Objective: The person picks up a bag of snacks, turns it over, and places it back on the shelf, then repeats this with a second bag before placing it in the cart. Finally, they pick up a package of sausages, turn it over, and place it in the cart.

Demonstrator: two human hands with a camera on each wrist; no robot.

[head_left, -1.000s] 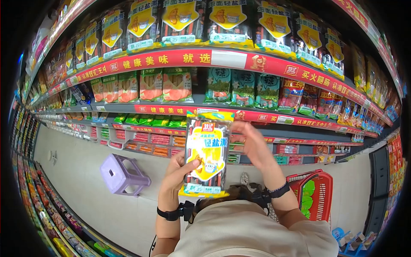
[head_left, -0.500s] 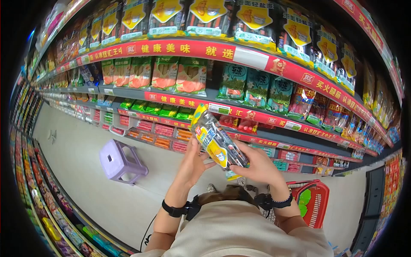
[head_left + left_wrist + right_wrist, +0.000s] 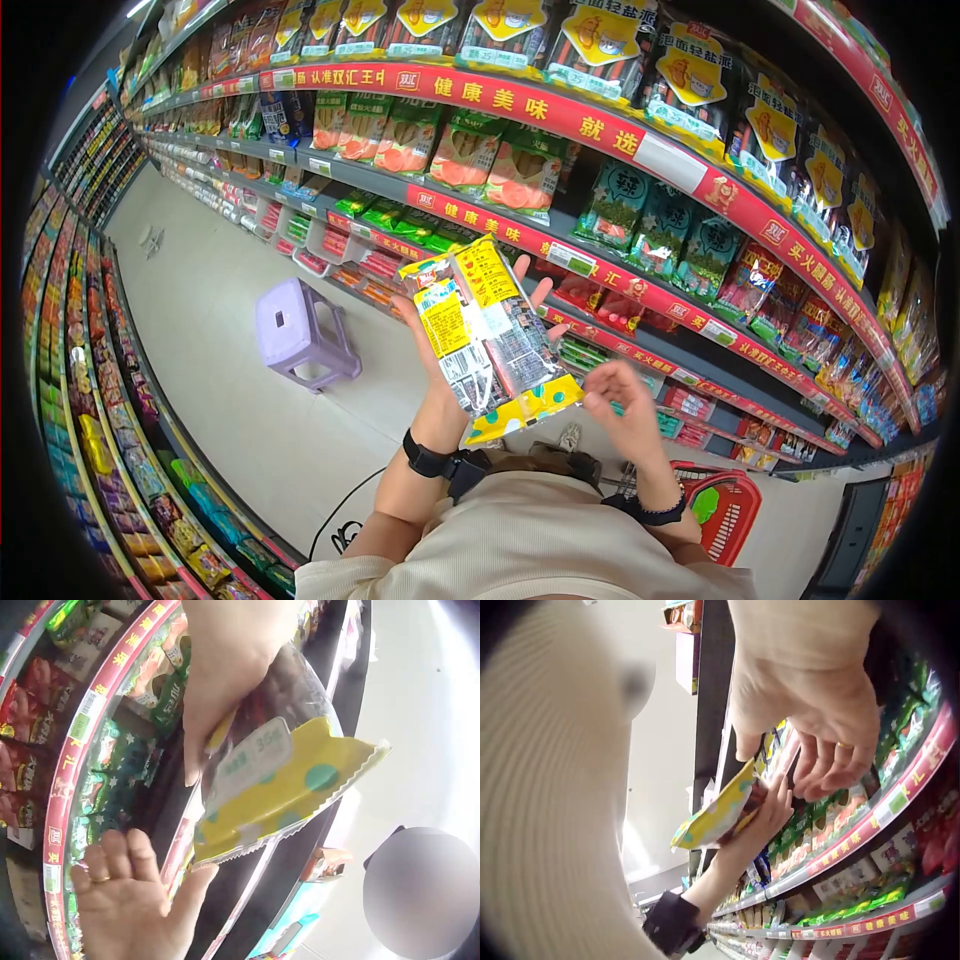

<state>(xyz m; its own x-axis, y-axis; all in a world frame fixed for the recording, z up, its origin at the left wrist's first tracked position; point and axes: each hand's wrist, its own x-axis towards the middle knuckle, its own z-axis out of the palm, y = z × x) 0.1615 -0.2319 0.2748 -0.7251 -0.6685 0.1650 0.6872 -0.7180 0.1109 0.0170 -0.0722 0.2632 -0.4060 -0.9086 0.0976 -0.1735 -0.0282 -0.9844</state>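
Observation:
A clear and yellow snack pack (image 3: 488,345) (image 3: 277,780) (image 3: 718,817) lies tilted across the palm of my left hand (image 3: 440,385) (image 3: 229,667) (image 3: 754,829), its printed back facing up in the head view. The left thumb lies along one edge; the spread, straight fingers reach out past the other, and the palm is hidden under the pack. Just right of the pack's lower corner is my right hand (image 3: 628,410) (image 3: 131,900) (image 3: 810,712), fingers loosely bent and holding nothing. Whether its thumb tip touches the corner, I cannot tell.
Packed shelves with a red label strip (image 3: 500,95) curve across the front. A purple stool (image 3: 300,335) stands on the floor at left, beside another row of shelves (image 3: 130,440). At lower right is a red basket (image 3: 730,515) with green packs inside.
The pack has turned from its front to its back and lies on my left palm. My right hand has let go and moved to the right. The head view has shifted and tilted.

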